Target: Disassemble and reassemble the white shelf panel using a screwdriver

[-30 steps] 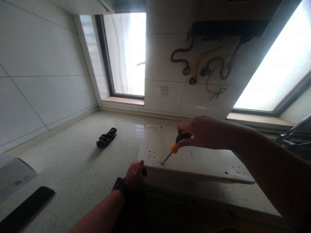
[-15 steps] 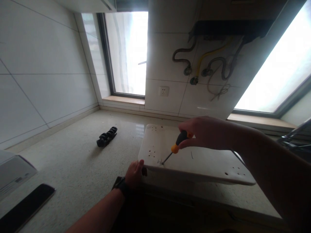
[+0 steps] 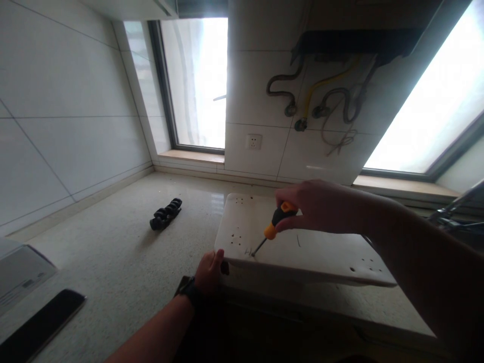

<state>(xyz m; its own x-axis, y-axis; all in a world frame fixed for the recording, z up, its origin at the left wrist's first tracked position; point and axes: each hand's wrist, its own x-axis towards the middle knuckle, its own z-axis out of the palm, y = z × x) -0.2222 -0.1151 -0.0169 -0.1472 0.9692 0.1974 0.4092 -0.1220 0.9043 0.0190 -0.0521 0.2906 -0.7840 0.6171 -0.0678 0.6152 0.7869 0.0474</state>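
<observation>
A white panel [image 3: 321,252] with rounded corners and groups of small holes lies along the front of the counter. My left hand [image 3: 208,269], with a dark band on its wrist, grips the panel's near left corner, thumb on top and fingers hidden under the edge. My right hand [image 3: 302,204] is wrapped round the yellow and black handle of a screwdriver [image 3: 270,231]. The screwdriver stands tilted, its tip at a small spot near the panel's front edge, close to a dark pen-like mark. Whether a screw sits under the tip is too small to tell.
On the speckled counter [image 3: 124,252] lies a black ridged object [image 3: 165,214], left of the panel. A dark phone-like slab [image 3: 41,327] and a pale box [image 3: 24,275] are at the far left. A socket [image 3: 253,141] and pipes [image 3: 282,85] are on the back wall; a metal faucet [image 3: 454,206] is at right.
The screwdriver's handle has turned a little in my right hand, its tip staying at the same spot. My left hand stays on the panel's corner. The view has shifted very slightly.
</observation>
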